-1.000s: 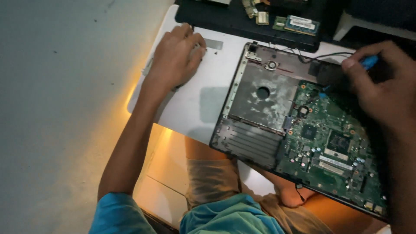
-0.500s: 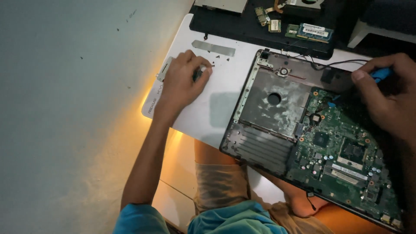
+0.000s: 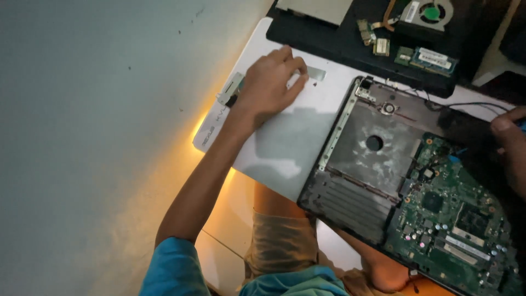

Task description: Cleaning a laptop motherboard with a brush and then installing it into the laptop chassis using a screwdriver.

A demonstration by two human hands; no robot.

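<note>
The left hand [image 3: 268,85] lies flat, grip spread and holding nothing, on the white laptop cover [image 3: 285,142], seemingly to steady it, while to its right the opened laptop chassis [image 3: 405,186] sits under the right hand [image 3: 512,148], whose grip I cannot tell

White rectangular label [image 3: 436,57] on green memory stick [image 3: 427,58], top right.
</note>
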